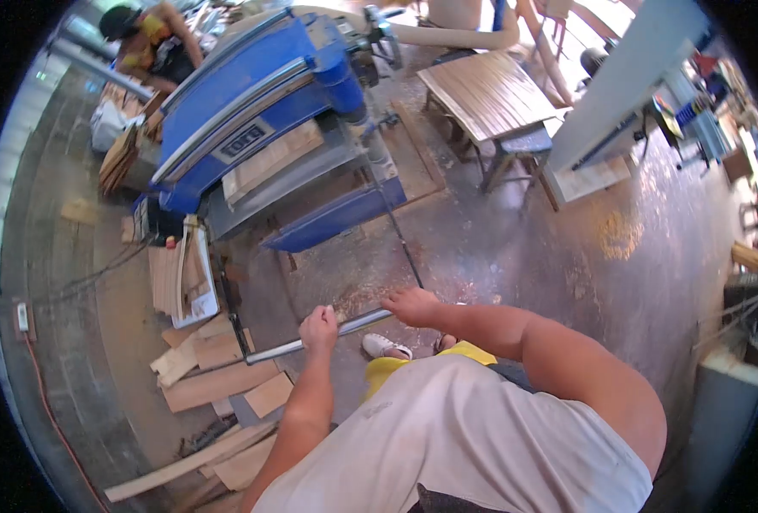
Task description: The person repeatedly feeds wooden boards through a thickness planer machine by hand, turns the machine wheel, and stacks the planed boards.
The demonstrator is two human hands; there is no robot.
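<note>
A shiny metal roller [364,321] spans the space in front of my body, joined by dark arms to a blue planing machine [238,141]. My left hand [318,328] is closed on the roller, left of its middle. Closer to the roller's right end, my right hand [411,306] wraps over it with fingers curled. A light wooden board [274,160] lies on the machine's grey bed, partly under the blue housing. The undersides of both hands are hidden.
Loose boards [221,380] lie on the floor at my left, beside a white tray [198,318] with wood pieces. A stool carries a wooden panel [488,92] beyond the machine. A pale post [622,81] stands right. Another person [152,43] is behind the machine.
</note>
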